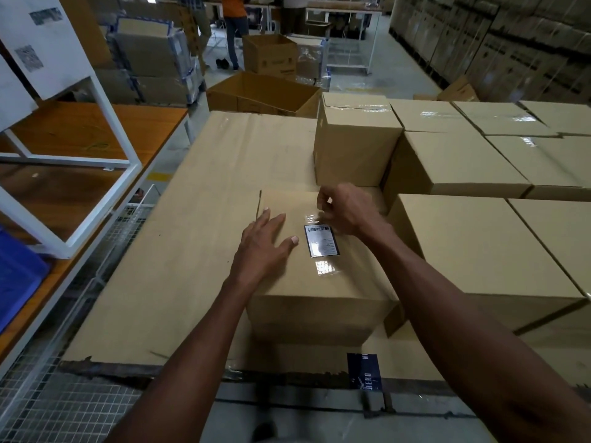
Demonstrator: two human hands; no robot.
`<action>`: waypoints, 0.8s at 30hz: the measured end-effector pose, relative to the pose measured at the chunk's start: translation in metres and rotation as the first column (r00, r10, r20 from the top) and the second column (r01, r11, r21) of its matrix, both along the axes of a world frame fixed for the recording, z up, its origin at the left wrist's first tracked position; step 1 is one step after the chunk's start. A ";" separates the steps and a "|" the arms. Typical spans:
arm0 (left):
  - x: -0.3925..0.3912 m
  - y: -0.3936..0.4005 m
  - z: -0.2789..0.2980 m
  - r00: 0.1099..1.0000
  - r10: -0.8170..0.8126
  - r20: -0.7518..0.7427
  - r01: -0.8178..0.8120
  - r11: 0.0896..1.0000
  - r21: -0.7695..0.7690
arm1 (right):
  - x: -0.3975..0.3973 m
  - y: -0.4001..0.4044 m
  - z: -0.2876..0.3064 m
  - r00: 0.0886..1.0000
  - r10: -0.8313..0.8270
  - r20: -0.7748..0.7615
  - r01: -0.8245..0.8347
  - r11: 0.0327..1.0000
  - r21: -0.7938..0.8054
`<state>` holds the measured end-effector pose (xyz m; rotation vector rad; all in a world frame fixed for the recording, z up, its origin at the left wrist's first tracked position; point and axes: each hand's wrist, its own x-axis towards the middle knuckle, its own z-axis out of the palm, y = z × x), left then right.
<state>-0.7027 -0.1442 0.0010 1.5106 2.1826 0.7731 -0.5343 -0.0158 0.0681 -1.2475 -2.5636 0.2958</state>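
Box (351, 279): a closed cardboard one, lying on a wide cardboard sheet (198, 225) right in front of the person, beside the sealed boxes (463, 161) stacked on the right.
Label (321, 239): a small white slip with a barcode at its far end, flat on the box top, right of the middle.
Tape (324, 266): 1 clear, shiny strip running over the label, from near the right hand's fingers to just past the label's near edge.
Left hand (262, 247): flat on the box top, fingers straight and spread, thumb tip just beside the label's left edge.
Right hand (347, 209): at the far end of the label, fingers curled in, pinching the far end of the tape.
Tall box (351, 148): upright just behind the right hand.
Open box (262, 91): further back, past the sheet.
Left side: a wooden table (96, 129) with a white frame, a blue bin (16, 276) at the edge.
Background: 2 people (235, 27) standing.
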 end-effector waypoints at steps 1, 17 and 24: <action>0.000 -0.001 0.001 1.000 -0.001 -0.004 0.001 1.000 -0.004 | 0.003 -0.003 0.002 1.000 -0.004 -0.017 0.005 1.000 0.012; -0.001 -0.005 0.008 0.999 -0.019 0.032 0.019 1.000 0.000 | 0.064 -0.078 0.066 0.979 0.065 -0.192 0.001 0.946 0.325; 0.001 -0.005 0.009 1.000 -0.018 0.016 0.018 1.000 -0.020 | 0.080 -0.103 0.082 0.981 0.093 -0.171 -0.016 0.914 0.406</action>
